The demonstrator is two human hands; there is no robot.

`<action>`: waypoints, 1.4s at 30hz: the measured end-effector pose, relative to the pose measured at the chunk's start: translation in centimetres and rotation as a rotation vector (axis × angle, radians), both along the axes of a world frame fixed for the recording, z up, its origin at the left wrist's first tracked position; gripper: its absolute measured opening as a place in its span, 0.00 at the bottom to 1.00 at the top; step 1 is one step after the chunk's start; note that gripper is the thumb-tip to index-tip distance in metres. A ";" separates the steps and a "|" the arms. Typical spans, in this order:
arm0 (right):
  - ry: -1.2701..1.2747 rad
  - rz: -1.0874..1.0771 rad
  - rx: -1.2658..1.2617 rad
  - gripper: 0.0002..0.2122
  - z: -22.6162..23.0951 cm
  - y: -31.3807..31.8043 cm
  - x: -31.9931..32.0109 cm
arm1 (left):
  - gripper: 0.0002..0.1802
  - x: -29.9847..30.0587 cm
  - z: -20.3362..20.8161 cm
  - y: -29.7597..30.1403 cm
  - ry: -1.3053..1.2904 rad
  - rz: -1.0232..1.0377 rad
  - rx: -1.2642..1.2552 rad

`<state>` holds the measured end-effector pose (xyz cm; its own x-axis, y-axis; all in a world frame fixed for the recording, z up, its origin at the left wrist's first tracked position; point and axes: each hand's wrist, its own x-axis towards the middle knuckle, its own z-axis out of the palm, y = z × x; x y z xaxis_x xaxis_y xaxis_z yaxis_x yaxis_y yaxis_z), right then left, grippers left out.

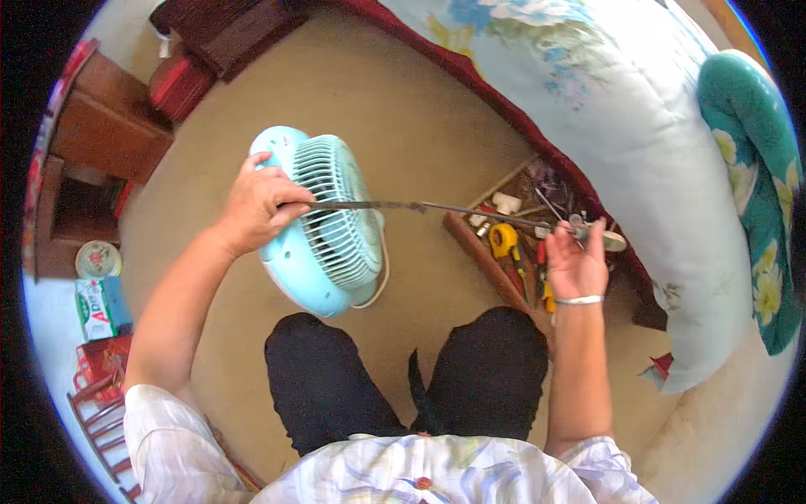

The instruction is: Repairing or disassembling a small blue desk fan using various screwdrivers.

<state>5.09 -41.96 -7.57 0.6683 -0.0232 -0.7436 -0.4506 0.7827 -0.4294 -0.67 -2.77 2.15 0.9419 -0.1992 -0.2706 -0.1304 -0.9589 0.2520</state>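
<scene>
Apparently, you hold a long, thin, dark rod point(365, 205) across a pale-blue plastic fan point(336, 239) with a slatted grille.
Your left hand point(267, 202) pinches the rod's left end above the fan; I cannot tell whether your raised finger also presses its housing. Your right hand point(578, 267), palm up with fingers curled, is at the other end beside a small grey metal piece point(579, 225), over an open brown box of tools point(491, 263); whether those fingers grip anything, I cannot tell. With only 1 sure hold, the rod could pivot, its far end knocking the yellow, rounded tool point(503, 240) or dropping among the clutter. Dipping the near stretch could snag it between the slats, and a leaning left wrist could tip the fan.
</scene>
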 end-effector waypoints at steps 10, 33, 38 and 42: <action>-0.039 -0.012 -0.078 0.15 -0.2 -2.5 -0.8 | 0.05 -1.7 0.1 1.2 -0.031 0.055 -0.021; -0.089 0.062 0.275 0.14 -1.3 -2.1 -2.8 | 0.05 -2.6 -0.6 1.5 -0.097 0.058 -0.117; -0.103 0.072 0.222 0.14 -2.1 -1.2 -2.3 | 0.05 -2.6 -0.6 1.7 -0.115 0.059 -0.109; -0.074 0.086 0.185 0.14 -2.6 -0.4 -1.9 | 0.05 -2.7 -0.3 1.5 -0.071 0.081 -0.084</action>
<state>3.19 -42.35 -10.19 0.7151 0.1683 -0.6784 -0.4912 0.8115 -0.3165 -3.39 -1.26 1.85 0.9719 -0.1410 -0.1885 -0.0738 -0.9429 0.3247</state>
